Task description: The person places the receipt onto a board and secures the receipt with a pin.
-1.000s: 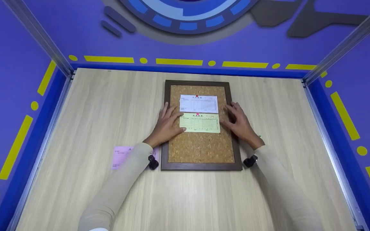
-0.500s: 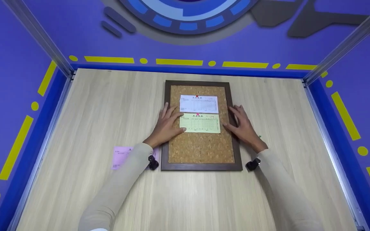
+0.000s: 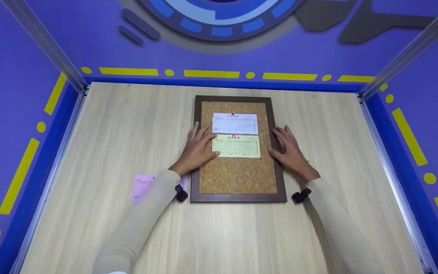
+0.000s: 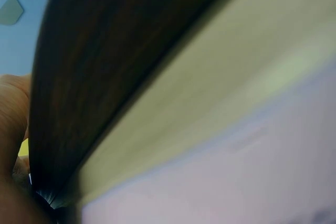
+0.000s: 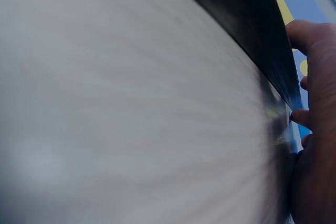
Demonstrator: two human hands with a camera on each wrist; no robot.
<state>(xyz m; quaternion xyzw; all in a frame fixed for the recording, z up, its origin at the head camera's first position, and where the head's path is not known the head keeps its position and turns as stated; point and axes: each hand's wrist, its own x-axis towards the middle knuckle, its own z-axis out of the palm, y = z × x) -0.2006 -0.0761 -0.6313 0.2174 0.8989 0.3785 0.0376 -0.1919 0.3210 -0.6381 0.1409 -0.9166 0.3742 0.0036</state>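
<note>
A corkboard (image 3: 238, 175) with a dark brown frame lies upright-oriented on the table. On it are a white printed slip (image 3: 235, 125) with a red pushpin (image 3: 232, 113) at its top edge and, just below, a green printed slip (image 3: 236, 147) with a pink pushpin (image 3: 234, 135). My left hand (image 3: 196, 148) lies across the frame's left side, fingers spread, with index fingertip and thumb tip at the green slip's left edge. Over the frame's right side, my right hand (image 3: 290, 152) spreads its fingers, the tips near the cork's right border and apart from the slips.
A pink printed slip (image 3: 143, 187) lies on the wooden table (image 3: 226, 239) left of the board, partly hidden by the left forearm. Blue panels (image 3: 219, 57) with metal posts enclose the table at the back and sides.
My right hand has drawn back to the right, from beside the green slip to the board's frame. The left hand, slips and board stay where they were.
</note>
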